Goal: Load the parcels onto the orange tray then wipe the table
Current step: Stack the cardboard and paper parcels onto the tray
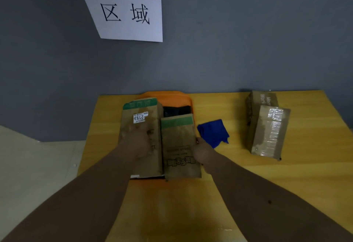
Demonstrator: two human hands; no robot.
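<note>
Here, left hand (140, 140) flat on labelled parcel (140, 127), right hand (202, 153) gripping smaller parcel (179, 146) edge, both over orange tray (172, 97).

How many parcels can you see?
4: a large brown paper envelope with a white sticker and a smaller brown paper envelope on the orange plastic tray, a black packet partly hidden beneath, and a taped cardboard box right. More may be hidden.

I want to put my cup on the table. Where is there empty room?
Bare wood lies between the blue cloth and the taped cardboard box, and along the near edge, right of the right hand. It is crowded at the orange tray, covered by two brown parcels and the left hand.
</note>
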